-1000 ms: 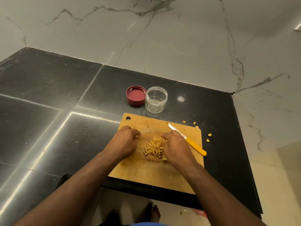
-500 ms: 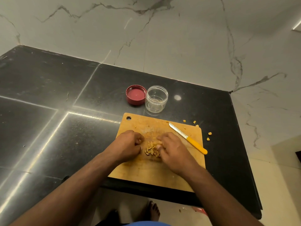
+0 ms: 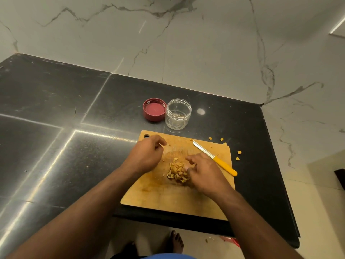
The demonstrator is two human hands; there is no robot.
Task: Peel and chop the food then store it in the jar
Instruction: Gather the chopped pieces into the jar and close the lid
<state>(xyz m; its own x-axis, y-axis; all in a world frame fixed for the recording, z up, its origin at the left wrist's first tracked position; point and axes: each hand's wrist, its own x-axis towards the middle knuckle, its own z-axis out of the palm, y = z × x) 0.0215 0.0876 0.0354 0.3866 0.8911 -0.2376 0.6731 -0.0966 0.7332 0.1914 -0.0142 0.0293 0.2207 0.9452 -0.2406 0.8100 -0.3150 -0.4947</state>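
Fingers of the right hand (image 3: 202,171) curled against a heap of chopped food (image 3: 177,171) on the wooden cutting board (image 3: 168,199), which lay on a black stone counter (image 3: 56,109) below a veined marble wall (image 3: 205,43). The pale yellow slivers were piled at the board's middle, while the clear jar (image 3: 178,114) stood open behind the board beside its red lid (image 3: 154,109), and a yellow-handled knife (image 3: 216,159) rested on the board's right side. The left hand (image 3: 147,156) hovered loosely curled over the board's far left part, whether pinching anything I could not tell.

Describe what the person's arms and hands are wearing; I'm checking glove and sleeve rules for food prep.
Nothing is worn on either: the left hand and right hand are bare, with no gloves, rings or watch visible. Both forearms are uncovered as far as the frame shows, so no sleeves appear.
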